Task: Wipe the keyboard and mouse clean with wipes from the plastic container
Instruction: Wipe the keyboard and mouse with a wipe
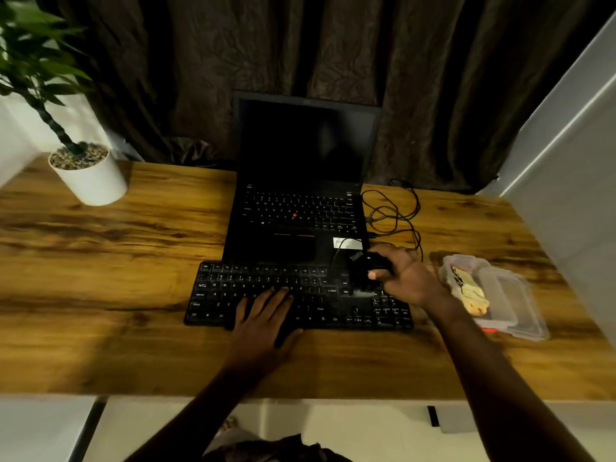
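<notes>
Left hand [263, 315] flat on keyboard [233, 288], fingers straight over middle keys, palm across its near edge. Right hand [406, 278] curled round black mouse [365, 271], holding it over keyboard's right end by far edge; contact with keys unclear. Plastic container [513, 295] just right of keyboard, wipes [471, 291] inside, beside right wrist. Open laptop [293, 208] directly behind keyboard. Cable [393, 211] looped behind-right. Wide bare table [116, 278] left of keyboard, narrower strip before its near edge. Plant pot [90, 178] far back-left.
</notes>
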